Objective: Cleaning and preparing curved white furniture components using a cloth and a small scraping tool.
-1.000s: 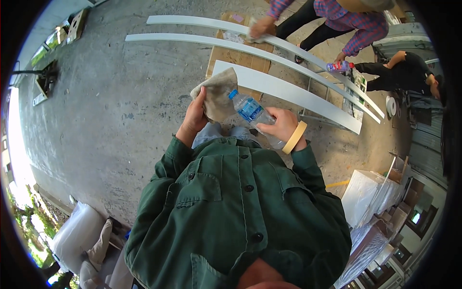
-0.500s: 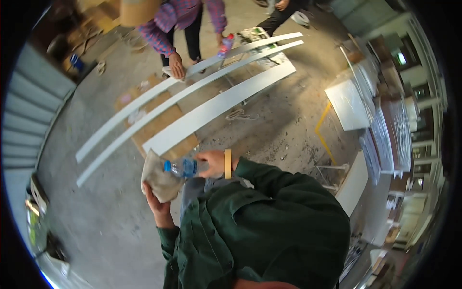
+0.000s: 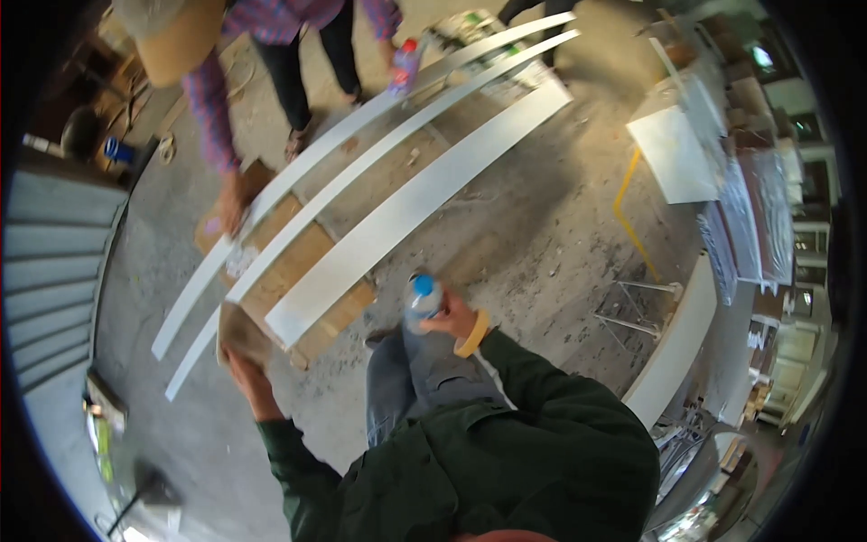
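My left hand is closed on a beige cloth, which covers part of the middle white strip near its left end; whether it presses on the strip, I cannot tell. In my right hand is a clear plastic bottle with a blue cap, held upright in front of my legs. The wide white board lies nearest to me, between my two hands and beyond them. A narrow white strip runs along the far side.
Across the boards, a person in a checked shirt reaches to the far strip and holds a red-capped bottle. Flattened cardboard lies under the boards. Wrapped panels stand at the right, near a metal stand.
My left hand and the cloth have moved left and down, onto the middle strip. My right hand has drawn the bottle rightward, away from the cloth, and turned it upright. The other person's hand slid left.
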A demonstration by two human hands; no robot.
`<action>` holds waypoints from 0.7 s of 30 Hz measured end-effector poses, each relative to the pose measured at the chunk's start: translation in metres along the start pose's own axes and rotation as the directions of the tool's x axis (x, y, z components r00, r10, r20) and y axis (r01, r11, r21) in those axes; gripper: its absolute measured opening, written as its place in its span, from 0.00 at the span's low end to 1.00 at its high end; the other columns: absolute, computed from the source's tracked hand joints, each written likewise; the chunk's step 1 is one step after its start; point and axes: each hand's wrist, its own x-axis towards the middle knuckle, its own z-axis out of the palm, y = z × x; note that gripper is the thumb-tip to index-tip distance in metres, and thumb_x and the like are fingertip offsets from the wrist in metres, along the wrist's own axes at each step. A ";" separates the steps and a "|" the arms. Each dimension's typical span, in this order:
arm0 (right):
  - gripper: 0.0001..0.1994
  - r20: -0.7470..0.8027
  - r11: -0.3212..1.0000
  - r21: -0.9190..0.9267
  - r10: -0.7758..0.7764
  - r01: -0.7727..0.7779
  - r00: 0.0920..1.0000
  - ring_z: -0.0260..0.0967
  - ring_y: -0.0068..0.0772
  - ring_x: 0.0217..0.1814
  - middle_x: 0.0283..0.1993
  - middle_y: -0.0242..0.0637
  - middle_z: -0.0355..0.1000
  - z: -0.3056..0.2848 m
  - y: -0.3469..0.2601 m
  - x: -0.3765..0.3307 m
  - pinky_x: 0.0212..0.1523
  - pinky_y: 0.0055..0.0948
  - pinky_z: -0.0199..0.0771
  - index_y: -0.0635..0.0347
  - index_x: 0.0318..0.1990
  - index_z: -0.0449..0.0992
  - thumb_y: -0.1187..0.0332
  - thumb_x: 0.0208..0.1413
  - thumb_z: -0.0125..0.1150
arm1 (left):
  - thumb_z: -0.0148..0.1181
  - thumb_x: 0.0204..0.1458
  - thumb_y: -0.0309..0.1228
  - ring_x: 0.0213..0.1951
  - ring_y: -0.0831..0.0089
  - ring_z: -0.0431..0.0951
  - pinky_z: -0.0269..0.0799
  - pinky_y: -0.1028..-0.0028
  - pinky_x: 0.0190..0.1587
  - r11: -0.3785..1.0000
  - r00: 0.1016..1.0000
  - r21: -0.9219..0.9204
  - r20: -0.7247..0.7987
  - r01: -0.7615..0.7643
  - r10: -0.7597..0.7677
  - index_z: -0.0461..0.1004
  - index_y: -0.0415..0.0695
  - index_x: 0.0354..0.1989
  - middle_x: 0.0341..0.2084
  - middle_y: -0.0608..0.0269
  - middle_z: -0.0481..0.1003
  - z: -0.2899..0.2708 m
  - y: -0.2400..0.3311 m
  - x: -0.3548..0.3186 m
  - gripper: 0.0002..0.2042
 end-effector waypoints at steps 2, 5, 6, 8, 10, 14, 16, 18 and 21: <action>0.31 -0.077 0.997 0.067 0.050 -0.045 0.996 0.58 0.13 0.34 0.40 0.22 0.66 -0.020 0.018 0.015 0.32 0.17 0.63 0.53 0.53 0.66 0.72 0.38 0.73 | 0.47 0.61 0.45 0.38 0.78 0.74 0.70 0.76 0.33 0.924 0.992 0.363 -0.003 -0.118 0.128 0.63 0.38 0.59 0.41 0.64 0.75 0.005 -0.027 0.047 0.25; 0.32 -0.119 0.972 0.210 -0.081 0.104 0.990 0.66 0.21 0.46 0.48 0.29 0.68 -0.023 0.041 0.049 0.46 0.25 0.69 0.53 0.53 0.65 0.78 0.38 0.71 | 0.51 0.57 0.32 0.51 0.68 0.70 0.65 0.70 0.52 0.625 0.771 0.496 0.160 -0.602 0.616 0.64 0.37 0.58 0.49 0.52 0.71 0.022 -0.066 0.115 0.21; 0.32 -0.202 0.979 0.181 -0.059 0.096 0.978 0.66 0.28 0.54 0.50 0.32 0.67 -0.047 0.067 0.050 0.53 0.30 0.67 0.54 0.53 0.64 0.81 0.37 0.70 | 0.53 0.56 0.31 0.62 0.58 0.60 0.52 0.65 0.63 0.433 0.834 0.758 0.259 -0.488 0.488 0.62 0.39 0.60 0.58 0.50 0.63 0.084 -0.077 0.117 0.23; 0.33 -0.230 0.990 0.142 0.018 0.015 0.973 0.65 0.28 0.54 0.51 0.32 0.66 -0.064 0.106 0.070 0.54 0.30 0.68 0.54 0.54 0.63 0.83 0.38 0.69 | 0.54 0.55 0.35 0.65 0.51 0.53 0.47 0.58 0.65 -0.096 0.716 0.896 0.407 -0.433 0.568 0.61 0.44 0.62 0.64 0.52 0.56 0.122 -0.105 0.123 0.25; 0.33 -0.297 0.966 0.254 0.116 -0.038 0.948 0.65 0.29 0.54 0.51 0.32 0.66 -0.090 0.148 0.085 0.54 0.31 0.68 0.54 0.54 0.62 0.83 0.38 0.69 | 0.55 0.54 0.33 0.67 0.54 0.49 0.42 0.53 0.66 -0.069 0.710 0.859 0.462 -0.508 0.532 0.57 0.46 0.65 0.66 0.55 0.54 0.200 -0.113 0.113 0.28; 0.36 -0.335 0.980 0.175 0.151 -0.095 0.930 0.65 0.28 0.52 0.50 0.33 0.66 -0.122 0.250 0.129 0.54 0.31 0.67 0.57 0.56 0.60 0.81 0.36 0.72 | 0.55 0.50 0.27 0.69 0.57 0.46 0.37 0.53 0.67 -0.133 0.620 0.677 0.722 -0.723 0.306 0.52 0.50 0.67 0.67 0.58 0.51 0.319 -0.115 0.105 0.34; 0.37 -0.371 0.990 -0.086 0.076 -0.116 0.925 0.64 0.34 0.52 0.50 0.38 0.64 -0.148 0.322 0.156 0.54 0.33 0.66 0.60 0.55 0.61 0.76 0.34 0.74 | 0.57 0.40 0.20 0.69 0.58 0.45 0.39 0.54 0.67 -0.130 0.484 0.533 0.828 -0.836 0.283 0.51 0.48 0.68 0.68 0.59 0.49 0.388 -0.117 0.106 0.40; 0.32 -0.358 0.912 -0.295 0.171 -0.285 0.918 0.61 0.43 0.58 0.54 0.48 0.64 -0.161 0.362 0.181 0.59 0.37 0.60 0.62 0.56 0.62 0.65 0.43 0.69 | 0.54 0.38 0.17 0.69 0.58 0.45 0.39 0.56 0.68 -0.066 0.398 0.432 0.873 -0.899 0.283 0.51 0.47 0.67 0.67 0.62 0.50 0.425 -0.120 0.102 0.41; 0.27 -0.103 0.449 -0.888 0.021 -0.101 0.994 0.61 0.43 0.59 0.55 0.49 0.64 -0.206 0.454 0.174 0.60 0.37 0.59 0.60 0.56 0.64 0.64 0.48 0.63 | 0.52 0.37 0.21 0.68 0.59 0.48 0.41 0.57 0.68 -0.161 0.309 0.342 0.930 -0.926 0.201 0.56 0.47 0.65 0.67 0.62 0.53 0.411 -0.123 0.115 0.38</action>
